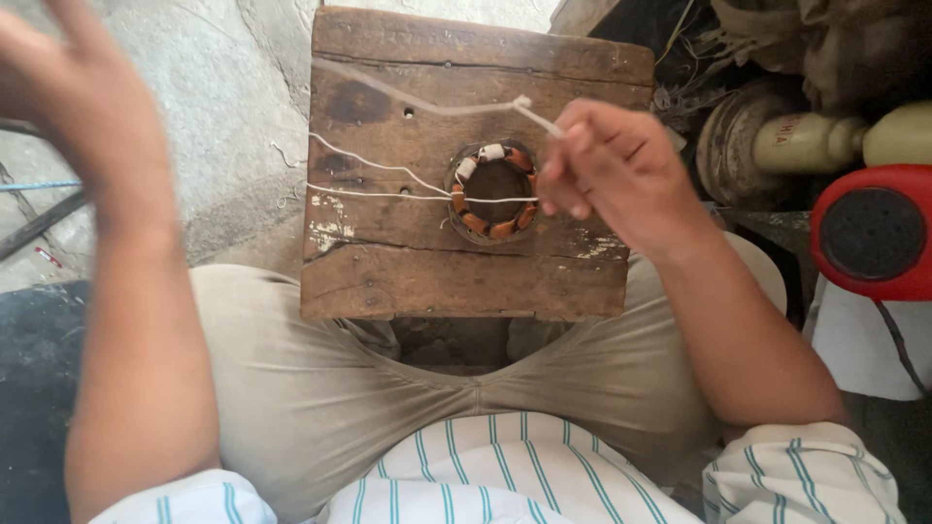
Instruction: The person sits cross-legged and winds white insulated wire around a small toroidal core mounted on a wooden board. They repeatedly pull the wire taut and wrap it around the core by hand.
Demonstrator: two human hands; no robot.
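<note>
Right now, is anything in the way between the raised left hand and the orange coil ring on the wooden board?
Nothing solid. The left hand hangs in the air off the board's left side. Between it and the orange coil ring lie only bare wooden board and thin white string. The right hand pinches string on the ring's far side.
</note>
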